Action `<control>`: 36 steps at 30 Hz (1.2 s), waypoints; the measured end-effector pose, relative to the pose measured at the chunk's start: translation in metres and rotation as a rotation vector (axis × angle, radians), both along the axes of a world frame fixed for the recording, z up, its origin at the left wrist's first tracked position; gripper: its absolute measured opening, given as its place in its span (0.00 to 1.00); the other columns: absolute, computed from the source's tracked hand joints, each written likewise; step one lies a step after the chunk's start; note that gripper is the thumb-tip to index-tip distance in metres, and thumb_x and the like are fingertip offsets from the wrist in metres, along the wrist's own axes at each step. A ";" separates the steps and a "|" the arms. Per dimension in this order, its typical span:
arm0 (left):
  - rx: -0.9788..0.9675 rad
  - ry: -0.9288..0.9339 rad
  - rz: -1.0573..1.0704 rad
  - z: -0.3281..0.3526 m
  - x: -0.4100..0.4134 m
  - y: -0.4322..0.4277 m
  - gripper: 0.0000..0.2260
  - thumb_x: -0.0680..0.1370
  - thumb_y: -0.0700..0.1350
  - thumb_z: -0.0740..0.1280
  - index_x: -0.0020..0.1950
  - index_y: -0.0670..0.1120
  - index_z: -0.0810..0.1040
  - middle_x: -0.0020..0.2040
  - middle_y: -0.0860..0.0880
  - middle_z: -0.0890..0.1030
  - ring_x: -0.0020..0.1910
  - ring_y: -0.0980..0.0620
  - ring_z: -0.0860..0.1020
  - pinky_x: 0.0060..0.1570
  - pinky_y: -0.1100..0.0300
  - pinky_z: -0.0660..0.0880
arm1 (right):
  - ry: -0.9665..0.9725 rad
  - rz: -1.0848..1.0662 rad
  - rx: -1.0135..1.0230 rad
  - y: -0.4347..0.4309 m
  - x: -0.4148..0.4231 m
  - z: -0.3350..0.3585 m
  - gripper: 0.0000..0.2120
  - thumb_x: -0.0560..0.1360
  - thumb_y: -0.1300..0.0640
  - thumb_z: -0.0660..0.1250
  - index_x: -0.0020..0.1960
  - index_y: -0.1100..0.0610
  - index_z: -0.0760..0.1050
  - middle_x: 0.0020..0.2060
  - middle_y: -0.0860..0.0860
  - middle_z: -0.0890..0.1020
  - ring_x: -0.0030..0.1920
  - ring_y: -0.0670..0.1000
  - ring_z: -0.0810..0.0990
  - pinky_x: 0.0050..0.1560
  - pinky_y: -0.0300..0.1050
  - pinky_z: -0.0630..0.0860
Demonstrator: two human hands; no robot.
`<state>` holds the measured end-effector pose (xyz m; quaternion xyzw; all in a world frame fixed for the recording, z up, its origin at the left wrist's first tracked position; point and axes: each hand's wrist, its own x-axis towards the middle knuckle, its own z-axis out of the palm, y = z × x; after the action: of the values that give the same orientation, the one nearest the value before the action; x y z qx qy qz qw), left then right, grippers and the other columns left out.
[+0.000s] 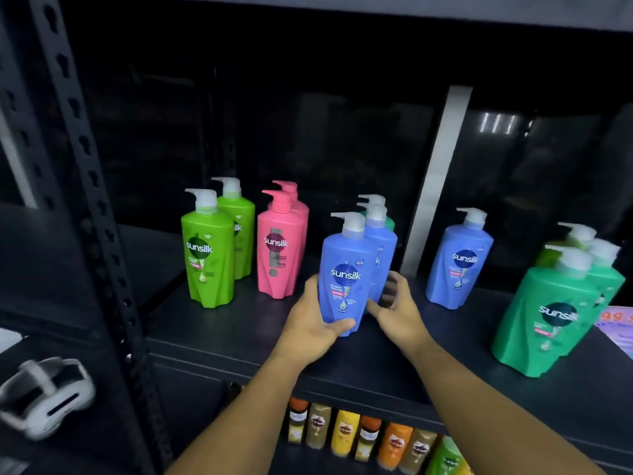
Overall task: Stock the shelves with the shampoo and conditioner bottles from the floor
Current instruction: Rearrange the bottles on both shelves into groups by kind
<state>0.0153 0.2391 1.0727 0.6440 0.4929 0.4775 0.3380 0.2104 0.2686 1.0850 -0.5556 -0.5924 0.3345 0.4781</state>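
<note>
Left hand (318, 323) wrapped round lower body of blue bottle (344, 269); right hand (394, 306) half-open, fingers spread against its right side. Bottle upright, frame centre, pump spout pointing left, label facing camera. Black shelf (239, 337); dim room.

A shop: dark metal shelving (239, 341) with rows of Sunsilk pump bottles (209, 255), price tag (616, 318).
</note>
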 end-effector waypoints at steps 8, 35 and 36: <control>-0.010 -0.002 0.130 0.000 0.001 0.003 0.37 0.70 0.42 0.80 0.72 0.61 0.65 0.60 0.65 0.79 0.59 0.65 0.78 0.54 0.65 0.78 | -0.001 -0.010 0.028 0.016 -0.004 -0.016 0.30 0.73 0.54 0.76 0.69 0.40 0.65 0.55 0.35 0.81 0.57 0.37 0.80 0.64 0.51 0.77; -0.061 0.204 -0.007 0.002 0.004 0.003 0.39 0.74 0.46 0.77 0.76 0.62 0.57 0.61 0.63 0.79 0.61 0.54 0.80 0.61 0.52 0.77 | 0.033 -0.321 0.017 -0.042 0.085 -0.014 0.28 0.77 0.64 0.71 0.71 0.54 0.62 0.60 0.48 0.79 0.60 0.50 0.78 0.58 0.45 0.73; -0.061 0.211 -0.006 0.003 0.007 0.003 0.38 0.75 0.45 0.76 0.76 0.61 0.57 0.60 0.62 0.79 0.60 0.54 0.80 0.60 0.52 0.77 | 0.032 -0.333 0.019 -0.044 0.089 -0.013 0.29 0.77 0.65 0.71 0.72 0.55 0.62 0.60 0.47 0.78 0.60 0.49 0.78 0.60 0.45 0.73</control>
<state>0.0223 0.2417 1.0761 0.6817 0.5381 0.3908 0.3051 0.2997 0.2241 1.0724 -0.6359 -0.4877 0.2538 0.5417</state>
